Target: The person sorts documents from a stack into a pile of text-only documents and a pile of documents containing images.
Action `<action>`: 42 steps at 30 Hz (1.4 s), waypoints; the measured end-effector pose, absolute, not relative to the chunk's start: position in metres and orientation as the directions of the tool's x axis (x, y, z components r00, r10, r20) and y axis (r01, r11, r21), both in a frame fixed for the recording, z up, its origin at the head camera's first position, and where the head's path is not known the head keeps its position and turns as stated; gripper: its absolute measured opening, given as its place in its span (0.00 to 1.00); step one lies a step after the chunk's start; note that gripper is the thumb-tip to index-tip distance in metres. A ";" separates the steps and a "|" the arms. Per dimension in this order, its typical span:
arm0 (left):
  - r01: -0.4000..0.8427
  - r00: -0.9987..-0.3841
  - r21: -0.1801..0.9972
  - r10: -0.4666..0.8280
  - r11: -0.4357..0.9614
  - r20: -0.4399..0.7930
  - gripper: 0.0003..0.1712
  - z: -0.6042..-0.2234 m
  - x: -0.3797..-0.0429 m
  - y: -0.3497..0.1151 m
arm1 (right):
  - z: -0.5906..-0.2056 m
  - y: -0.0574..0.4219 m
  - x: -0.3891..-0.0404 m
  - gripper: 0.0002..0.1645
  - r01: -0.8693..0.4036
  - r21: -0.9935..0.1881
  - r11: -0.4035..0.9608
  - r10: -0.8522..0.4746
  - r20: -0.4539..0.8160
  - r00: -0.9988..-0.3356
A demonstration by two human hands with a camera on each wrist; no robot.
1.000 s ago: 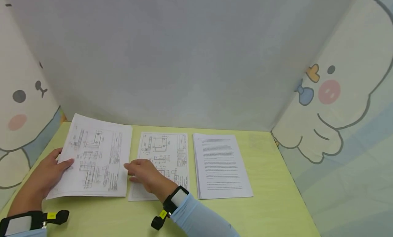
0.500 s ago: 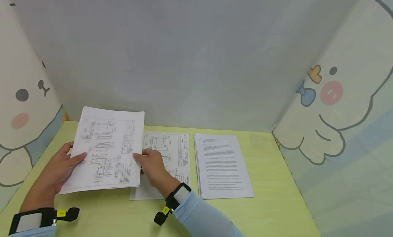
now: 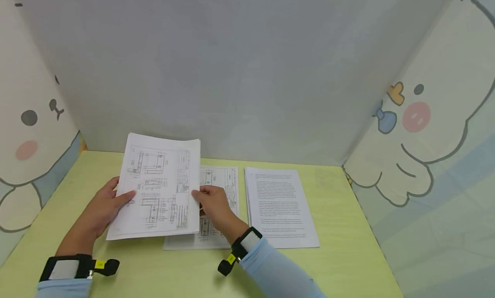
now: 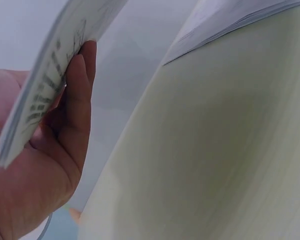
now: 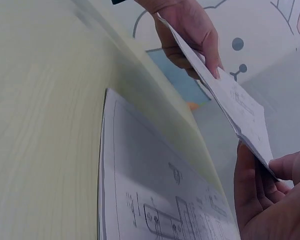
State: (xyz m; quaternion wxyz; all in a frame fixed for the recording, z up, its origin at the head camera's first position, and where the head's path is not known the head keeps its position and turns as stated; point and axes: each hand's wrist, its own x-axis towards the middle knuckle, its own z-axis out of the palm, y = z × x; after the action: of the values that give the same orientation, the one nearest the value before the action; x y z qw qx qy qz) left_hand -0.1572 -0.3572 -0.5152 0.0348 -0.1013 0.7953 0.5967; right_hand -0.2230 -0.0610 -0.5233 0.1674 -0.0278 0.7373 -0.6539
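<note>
A thin stack of paper sheets printed with technical drawings is held up above the table, tilted. My left hand grips its left edge, thumb on top and fingers beneath. At the right edge my right hand pinches it the same way. In the left wrist view the held sheets show as several layers over the fingers. Below, partly hidden by the held sheets, a second stack of drawings lies on the table, also seen as a drawing stack in the right wrist view.
To the right lies a stack of text pages, its sheets slightly fanned at the left edge. The light green table ends at a grey back wall. Cartoon-printed side panels flank it.
The held sheets have risen and moved right, now overlapping more of the second drawing stack. My right hand, earlier just off their right edge, has taken hold of it. Both hands shifted right.
</note>
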 end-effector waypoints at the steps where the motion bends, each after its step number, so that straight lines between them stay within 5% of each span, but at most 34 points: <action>1: -0.200 -0.978 0.941 -0.111 0.273 -0.175 0.45 -0.516 -0.160 -0.351 | -0.523 -0.055 -0.225 0.09 0.167 -0.973 0.162 -0.258 -0.205 -0.944; 20: -0.204 -0.979 0.955 -0.051 0.215 -0.198 0.36 -0.516 -0.202 -0.243 | -0.524 0.054 -0.246 0.13 0.118 -0.977 0.176 -0.176 -0.149 -0.973; 30: -0.199 -0.980 0.947 -0.049 0.253 -0.192 0.37 -0.514 -0.206 -0.239 | -0.523 0.061 -0.251 0.12 0.121 -0.980 0.160 -0.158 -0.147 -0.976; 42: -0.188 -0.982 0.851 -0.123 0.490 -0.146 0.26 -0.545 -0.211 -0.254 | -0.552 0.058 -0.249 0.08 0.058 -0.927 0.372 -0.151 -0.122 -0.981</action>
State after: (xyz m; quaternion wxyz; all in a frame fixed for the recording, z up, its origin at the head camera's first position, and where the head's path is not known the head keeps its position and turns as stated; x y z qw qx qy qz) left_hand -0.2111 -0.2542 -0.5452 0.0327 -0.0903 0.8626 0.4968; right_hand -0.2490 0.0580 -0.5516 0.0934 -0.0285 0.8229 -0.5597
